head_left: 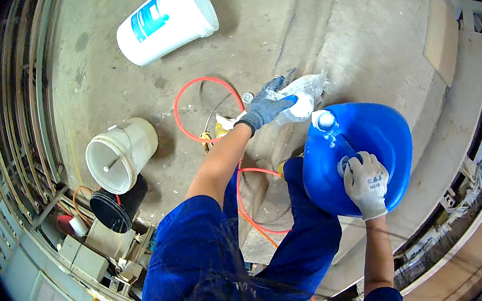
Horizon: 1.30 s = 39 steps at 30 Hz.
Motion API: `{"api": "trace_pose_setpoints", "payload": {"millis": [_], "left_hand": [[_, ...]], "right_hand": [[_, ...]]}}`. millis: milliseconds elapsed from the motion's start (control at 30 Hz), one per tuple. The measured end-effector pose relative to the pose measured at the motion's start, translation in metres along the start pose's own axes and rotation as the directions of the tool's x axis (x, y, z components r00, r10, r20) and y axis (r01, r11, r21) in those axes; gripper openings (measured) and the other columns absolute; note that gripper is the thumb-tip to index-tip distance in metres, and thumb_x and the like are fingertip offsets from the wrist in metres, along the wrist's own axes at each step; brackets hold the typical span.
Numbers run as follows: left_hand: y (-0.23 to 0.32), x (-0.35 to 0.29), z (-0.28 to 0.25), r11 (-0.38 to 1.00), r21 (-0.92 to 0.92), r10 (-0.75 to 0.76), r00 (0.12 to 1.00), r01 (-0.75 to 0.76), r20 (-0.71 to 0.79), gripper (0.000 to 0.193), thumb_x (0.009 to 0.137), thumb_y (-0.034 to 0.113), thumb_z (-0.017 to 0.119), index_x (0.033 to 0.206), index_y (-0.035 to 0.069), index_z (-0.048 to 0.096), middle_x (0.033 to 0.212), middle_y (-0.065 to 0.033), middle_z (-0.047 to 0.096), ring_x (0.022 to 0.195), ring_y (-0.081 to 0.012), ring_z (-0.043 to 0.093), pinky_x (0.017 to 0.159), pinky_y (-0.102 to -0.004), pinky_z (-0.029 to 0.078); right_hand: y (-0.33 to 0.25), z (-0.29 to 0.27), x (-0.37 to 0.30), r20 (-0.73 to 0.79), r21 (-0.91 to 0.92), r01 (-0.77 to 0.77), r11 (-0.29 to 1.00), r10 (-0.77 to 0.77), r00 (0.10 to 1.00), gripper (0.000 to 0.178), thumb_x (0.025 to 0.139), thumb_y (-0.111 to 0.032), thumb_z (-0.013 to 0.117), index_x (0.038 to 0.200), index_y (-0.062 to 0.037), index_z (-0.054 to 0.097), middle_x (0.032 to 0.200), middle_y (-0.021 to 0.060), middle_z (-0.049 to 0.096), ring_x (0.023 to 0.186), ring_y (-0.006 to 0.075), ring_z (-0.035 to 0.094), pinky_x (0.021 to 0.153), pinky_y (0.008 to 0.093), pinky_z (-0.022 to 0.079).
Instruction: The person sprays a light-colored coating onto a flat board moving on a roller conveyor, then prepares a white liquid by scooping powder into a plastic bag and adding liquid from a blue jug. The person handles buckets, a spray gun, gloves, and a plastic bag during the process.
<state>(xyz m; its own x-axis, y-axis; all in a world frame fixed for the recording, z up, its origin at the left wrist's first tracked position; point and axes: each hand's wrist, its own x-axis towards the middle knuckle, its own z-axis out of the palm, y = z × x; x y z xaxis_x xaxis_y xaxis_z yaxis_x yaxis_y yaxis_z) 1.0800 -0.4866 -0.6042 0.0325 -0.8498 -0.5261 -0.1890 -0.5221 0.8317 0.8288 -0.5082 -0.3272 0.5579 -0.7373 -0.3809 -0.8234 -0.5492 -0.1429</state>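
A large blue plastic jerrycan point(392, 132) stands right of my legs, its open white-rimmed mouth point(324, 120) at the top left. White wet splashes lie beside that mouth. My right hand point(367, 185), in a white work glove, is closed round the jerrycan's handle point(344, 147). My left hand point(268, 106), in a blue-grey glove, reaches out left of the mouth. Its fingers are closed on a clear plastic bag point(312, 84) with a round white end point(302, 107), apart from the jerrycan. What the bag contains I cannot make out.
A white bucket point(165, 24) lies on its side at the far left. Nearer stand a pale bucket point(124, 153) and a black bucket point(118, 207). A red hose point(179, 113) loops over the floor by my feet. Metal rails line the left, a low ledge point(458, 106) the right.
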Motion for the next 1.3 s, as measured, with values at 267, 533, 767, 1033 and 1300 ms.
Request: {"api": "trace_pose_setpoints", "payload": {"millis": [267,533,767,1033,1300], "left_hand": [[0.009,-0.003,-0.001,0.999,-0.028,-0.027,0.999,0.028,0.040,0.099,0.078,0.051,0.075,0.148,-0.005,0.032,0.146,-0.0258,0.042,0.135,-0.0333,0.044,0.112,-0.0356,0.034],[0.000,0.001,-0.002,0.999,-0.033,0.015,1.000,-0.015,0.014,0.099,0.078,0.050,0.076,0.147,-0.006,0.032,0.145,-0.0260,0.043,0.134,-0.0323,0.044,0.112,-0.0353,0.035],[0.004,0.002,-0.003,0.999,-0.047,-0.002,1.000,0.002,0.003,0.097,0.078,0.047,0.077,0.147,-0.005,0.033,0.145,-0.0245,0.044,0.133,-0.0305,0.046,0.111,-0.0336,0.036],[0.011,0.004,-0.007,1.000,0.014,-0.018,1.000,0.018,0.023,0.097,0.078,0.049,0.076,0.147,-0.004,0.035,0.146,-0.0242,0.043,0.134,-0.0312,0.045,0.112,-0.0339,0.035],[0.011,0.005,-0.008,0.997,0.081,0.006,1.000,-0.007,0.008,0.098,0.077,0.051,0.076,0.147,-0.004,0.034,0.146,-0.0258,0.042,0.137,-0.0327,0.041,0.114,-0.0357,0.031]], "right_hand": [[-0.008,0.001,0.002,0.086,-0.017,-0.055,0.998,0.056,0.995,0.017,0.087,-0.023,0.058,0.092,-0.0076,0.063,0.106,0.0177,0.063,0.084,0.0297,0.066,0.076,0.0432,0.053],[-0.005,0.004,0.001,0.083,-0.033,-0.053,0.998,0.056,0.995,0.015,0.088,-0.022,0.057,0.087,-0.0071,0.062,0.103,0.0170,0.062,0.082,0.0297,0.066,0.074,0.0437,0.053],[-0.008,0.003,0.001,0.070,-0.041,-0.044,0.998,0.047,0.996,0.015,0.088,-0.022,0.057,0.087,-0.0071,0.061,0.104,0.0168,0.062,0.082,0.0294,0.066,0.074,0.0428,0.053],[-0.018,-0.001,0.009,0.136,-0.042,-0.061,0.997,0.066,0.988,0.016,0.087,-0.023,0.059,0.090,-0.0074,0.062,0.105,0.0164,0.062,0.083,0.0280,0.067,0.074,0.0417,0.054],[-0.026,-0.002,0.012,0.101,-0.069,-0.049,0.996,0.056,0.993,0.013,0.088,-0.022,0.059,0.088,-0.0088,0.061,0.095,0.0125,0.060,0.078,0.0260,0.065,0.069,0.0398,0.053]]}}
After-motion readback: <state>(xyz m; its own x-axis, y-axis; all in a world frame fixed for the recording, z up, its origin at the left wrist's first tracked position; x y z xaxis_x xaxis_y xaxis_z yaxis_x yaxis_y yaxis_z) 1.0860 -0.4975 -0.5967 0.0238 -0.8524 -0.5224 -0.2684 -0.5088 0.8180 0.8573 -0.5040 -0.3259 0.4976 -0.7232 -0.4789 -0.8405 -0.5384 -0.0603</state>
